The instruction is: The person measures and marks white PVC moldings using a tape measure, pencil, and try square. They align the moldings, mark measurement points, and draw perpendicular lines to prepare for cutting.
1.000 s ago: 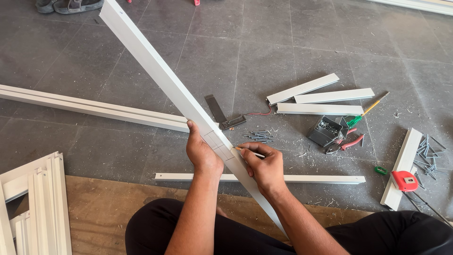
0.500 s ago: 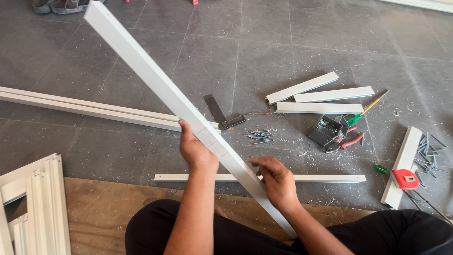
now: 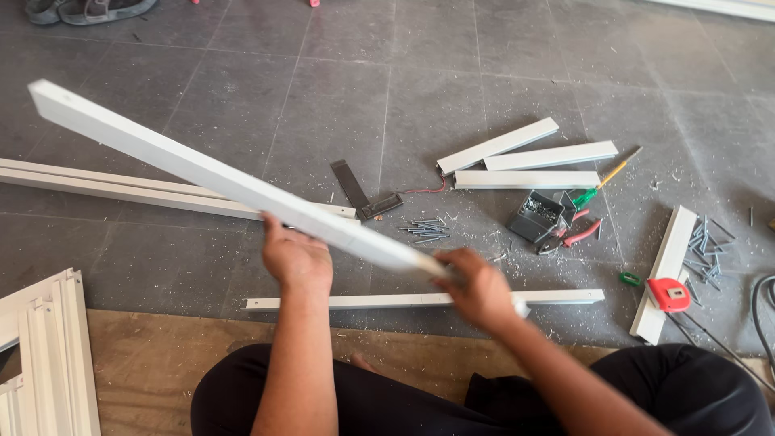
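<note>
Long white bar (image 3: 202, 173): flat-sided, smooth, square-ended, held off the floor and slanting from far left down to near centre

Left hand (image 3: 297, 257): under the bar's middle, fingers curled round its far side and hidden behind it, so closed on the bar

Right hand (image 3: 478, 284): blurred, wrapped over the bar's near end; grip on the bar visible, single fingers impossible to make out

Grey floor tiles (image 3: 339, 89): matt, scuffed, strewn with pale shavings

Thin white strip (image 3: 420, 299): flat on the tiles just beyond the knees, partly covered by the right hand

Three short white offcuts (image 3: 525, 157): far right of centre, lying close together

Dark metal square (image 3: 363, 194): L-shaped, near loose screws (image 3: 424, 229)

Small black box (image 3: 535, 216) beside red-handled pliers (image 3: 577, 234); box contents too small to tell

Red tape measure (image 3: 668, 294): resting on another white strip at right

Stacked white frames (image 3: 40, 355): ribbed, cut off at near left edge

Black cable (image 3: 759, 307): cut off at right edge
</note>
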